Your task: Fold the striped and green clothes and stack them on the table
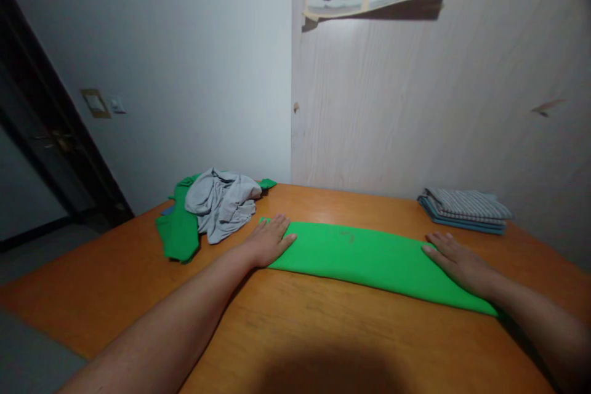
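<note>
A bright green garment (pixel 360 258), folded into a long flat strip, lies across the wooden table in the head view. It slants slightly, its right end closer to me. My left hand (pixel 270 240) rests flat on its left end, fingers stretched out. On the right part of the strip, my right hand (pixel 457 261) lies palm down with its fingers extended. A small dark mark shows near the upper edge of the green cloth. Neither hand grips anything. The far right tip of the strip is partly covered by my right forearm.
A crumpled grey garment (pixel 226 200) lies over loose green cloth (pixel 182 231) at the table's back left. A neat stack of folded striped and blue clothes (pixel 464 209) sits at the back right. Behind the wooden table (pixel 295 326) stands a wall; a dark door (pixel 60 123) is left.
</note>
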`<state>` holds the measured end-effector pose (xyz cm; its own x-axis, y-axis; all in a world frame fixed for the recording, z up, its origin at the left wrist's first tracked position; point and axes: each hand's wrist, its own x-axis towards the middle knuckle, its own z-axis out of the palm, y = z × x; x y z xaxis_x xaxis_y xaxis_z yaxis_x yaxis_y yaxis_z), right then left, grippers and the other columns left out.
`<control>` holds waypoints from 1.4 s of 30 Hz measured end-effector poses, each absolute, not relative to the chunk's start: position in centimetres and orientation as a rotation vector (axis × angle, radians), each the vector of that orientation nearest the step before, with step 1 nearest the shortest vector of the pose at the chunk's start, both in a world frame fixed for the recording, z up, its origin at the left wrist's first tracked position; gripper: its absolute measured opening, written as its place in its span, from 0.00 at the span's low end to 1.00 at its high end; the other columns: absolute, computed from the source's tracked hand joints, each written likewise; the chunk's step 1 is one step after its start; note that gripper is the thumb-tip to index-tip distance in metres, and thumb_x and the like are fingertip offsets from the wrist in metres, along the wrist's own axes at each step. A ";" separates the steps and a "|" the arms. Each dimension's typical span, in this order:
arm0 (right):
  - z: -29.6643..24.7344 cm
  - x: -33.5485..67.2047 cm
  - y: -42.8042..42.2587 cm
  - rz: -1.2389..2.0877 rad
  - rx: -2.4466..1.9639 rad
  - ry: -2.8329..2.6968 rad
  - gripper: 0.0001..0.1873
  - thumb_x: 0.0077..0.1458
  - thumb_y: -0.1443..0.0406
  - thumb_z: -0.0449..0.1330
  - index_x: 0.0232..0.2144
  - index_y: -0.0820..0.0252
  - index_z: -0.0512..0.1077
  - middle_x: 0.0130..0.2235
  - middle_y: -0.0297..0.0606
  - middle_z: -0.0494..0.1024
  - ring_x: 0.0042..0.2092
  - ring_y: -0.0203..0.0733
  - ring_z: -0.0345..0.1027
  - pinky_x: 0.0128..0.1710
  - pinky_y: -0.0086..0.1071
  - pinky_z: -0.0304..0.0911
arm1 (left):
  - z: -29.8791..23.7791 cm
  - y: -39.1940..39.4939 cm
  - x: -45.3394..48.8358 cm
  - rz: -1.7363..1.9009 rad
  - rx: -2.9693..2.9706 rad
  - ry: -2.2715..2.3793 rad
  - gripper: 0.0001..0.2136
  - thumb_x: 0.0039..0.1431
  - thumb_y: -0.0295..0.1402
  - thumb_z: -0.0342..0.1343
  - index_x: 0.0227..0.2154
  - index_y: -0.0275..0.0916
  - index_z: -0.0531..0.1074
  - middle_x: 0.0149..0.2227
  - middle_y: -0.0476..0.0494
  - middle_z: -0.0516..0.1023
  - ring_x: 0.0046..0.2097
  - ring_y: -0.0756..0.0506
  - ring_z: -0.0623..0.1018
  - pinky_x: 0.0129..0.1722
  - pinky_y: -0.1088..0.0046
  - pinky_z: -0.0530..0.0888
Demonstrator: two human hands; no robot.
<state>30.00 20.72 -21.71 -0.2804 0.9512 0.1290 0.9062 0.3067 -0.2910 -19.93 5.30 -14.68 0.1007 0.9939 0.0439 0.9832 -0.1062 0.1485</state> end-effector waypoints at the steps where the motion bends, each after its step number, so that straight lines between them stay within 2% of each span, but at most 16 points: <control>1: -21.7 30.0 20.6 0.218 -1.695 -2.309 0.45 0.60 0.41 0.42 0.68 0.63 0.59 0.71 0.46 0.53 0.72 0.57 0.37 0.69 0.55 0.43 | -14.8 5.3 -20.2 0.203 2.271 2.042 0.37 0.68 0.56 0.33 0.70 0.34 0.50 0.73 0.32 0.47 0.73 0.36 0.46 0.69 0.50 0.46; 5: -20.6 29.6 19.9 0.200 -1.741 -2.359 0.44 0.62 0.42 0.39 0.69 0.63 0.56 0.72 0.44 0.50 0.73 0.55 0.36 0.69 0.53 0.42 | -14.6 5.5 -20.6 0.176 2.276 2.047 0.38 0.68 0.57 0.34 0.70 0.34 0.51 0.72 0.31 0.46 0.73 0.35 0.46 0.68 0.50 0.47; 10: -17.1 26.6 18.4 0.133 -1.809 -2.378 0.42 0.62 0.42 0.41 0.68 0.60 0.58 0.71 0.47 0.53 0.72 0.60 0.39 0.67 0.65 0.38 | -12.9 6.0 -18.1 0.172 2.326 2.056 0.35 0.68 0.54 0.37 0.69 0.34 0.54 0.71 0.28 0.50 0.72 0.32 0.48 0.67 0.43 0.47; 14: -14.3 20.6 16.1 0.116 -1.539 -2.415 0.41 0.65 0.44 0.38 0.69 0.61 0.56 0.71 0.47 0.52 0.73 0.56 0.37 0.70 0.55 0.36 | -11.6 6.8 -13.0 0.279 2.493 1.870 0.30 0.71 0.47 0.36 0.68 0.35 0.55 0.72 0.33 0.52 0.72 0.36 0.50 0.69 0.48 0.47; 17: -13.8 16.3 14.3 0.210 -1.310 -2.530 0.41 0.66 0.43 0.37 0.69 0.61 0.56 0.71 0.47 0.53 0.72 0.54 0.40 0.70 0.52 0.37 | -11.7 7.5 -9.4 0.261 2.596 1.699 0.29 0.71 0.46 0.34 0.69 0.37 0.53 0.72 0.36 0.51 0.73 0.37 0.49 0.68 0.45 0.46; 20: -14.7 14.2 13.3 0.270 -1.335 -2.599 0.44 0.64 0.40 0.36 0.70 0.61 0.55 0.71 0.48 0.51 0.72 0.56 0.40 0.69 0.54 0.39 | -13.0 7.9 -7.8 0.196 2.591 1.667 0.31 0.71 0.49 0.33 0.69 0.38 0.53 0.72 0.35 0.50 0.73 0.35 0.49 0.68 0.42 0.47; 23: -15.8 14.1 13.1 0.264 -1.420 -2.625 0.48 0.63 0.38 0.35 0.71 0.64 0.51 0.72 0.50 0.46 0.73 0.57 0.35 0.69 0.56 0.37 | -14.3 8.1 -7.9 0.203 2.550 1.696 0.32 0.70 0.53 0.31 0.70 0.41 0.52 0.72 0.36 0.49 0.73 0.36 0.47 0.68 0.43 0.47; 32: -16.0 14.4 12.9 0.241 -1.492 -2.639 0.48 0.63 0.38 0.32 0.72 0.63 0.48 0.73 0.45 0.44 0.73 0.52 0.32 0.70 0.52 0.33 | -14.7 7.9 -8.1 0.175 2.484 1.738 0.40 0.65 0.62 0.26 0.71 0.42 0.50 0.73 0.40 0.44 0.73 0.36 0.46 0.68 0.43 0.45; 38: -14.7 13.6 12.7 0.287 -1.576 -2.645 0.47 0.63 0.39 0.34 0.72 0.63 0.47 0.73 0.46 0.42 0.73 0.53 0.31 0.69 0.55 0.33 | -14.0 7.3 -7.9 0.157 2.490 1.701 0.46 0.57 0.70 0.31 0.71 0.45 0.49 0.73 0.40 0.44 0.73 0.33 0.43 0.67 0.40 0.44; 42: -14.7 12.4 12.0 0.250 -1.541 -2.647 0.42 0.65 0.41 0.32 0.72 0.55 0.46 0.74 0.42 0.42 0.73 0.53 0.30 0.69 0.57 0.32 | -13.7 7.3 -7.9 0.162 2.488 1.672 0.50 0.53 0.72 0.36 0.71 0.45 0.48 0.73 0.37 0.44 0.73 0.32 0.43 0.67 0.37 0.43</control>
<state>12.44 12.02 -14.68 -0.4952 0.8685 -0.0228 0.8574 0.4843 -0.1742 -7.89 7.27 -13.72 0.3768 0.9262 0.0117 0.9113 -0.3729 0.1748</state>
